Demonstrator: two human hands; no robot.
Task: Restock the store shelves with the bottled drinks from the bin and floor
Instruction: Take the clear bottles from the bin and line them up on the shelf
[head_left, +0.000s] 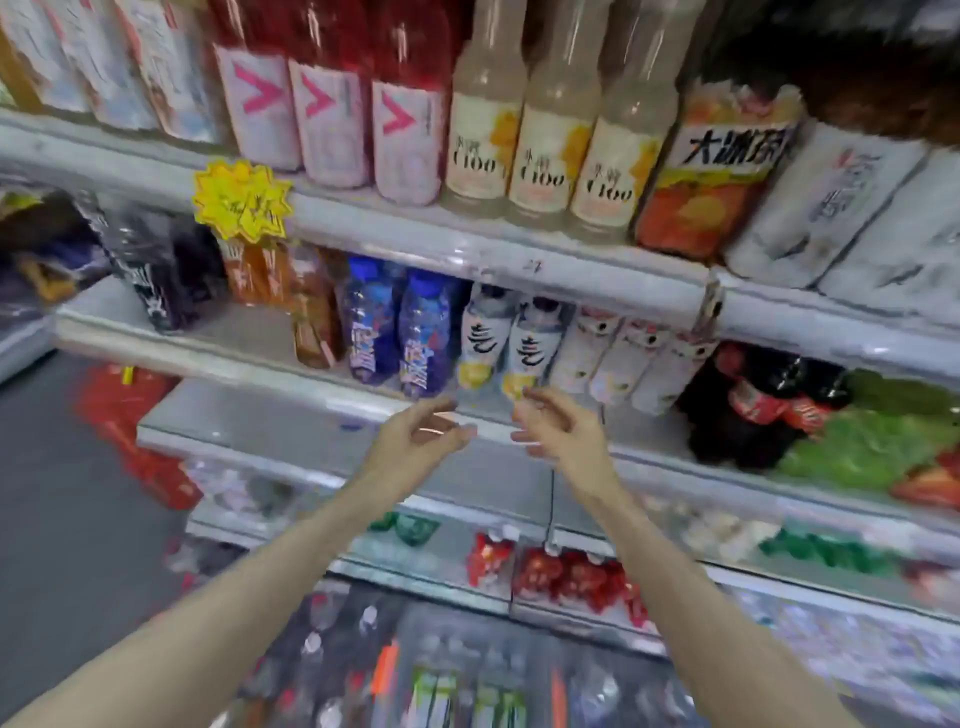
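Our left hand (421, 439) and right hand (563, 431) hover empty, loosely curled, before white-and-yellow plastic bottles (527, 353). Probably light, slick; we'd grip mid-label.

Yellow starburst price tag (241, 200); red bundle (130, 415) on grey floor (62, 493)

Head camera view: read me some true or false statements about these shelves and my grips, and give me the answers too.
1. The left grip and right grip hold nothing. True.
2. The red bottles stand on the lowest shelf. False: they stand on the highest shelf in view, just left of the pale bottles.
3. A yellow tag hangs on a shelf edge. True.
4. The blue bottles stand right of the cola bottles. False: they stand well to the left of them.
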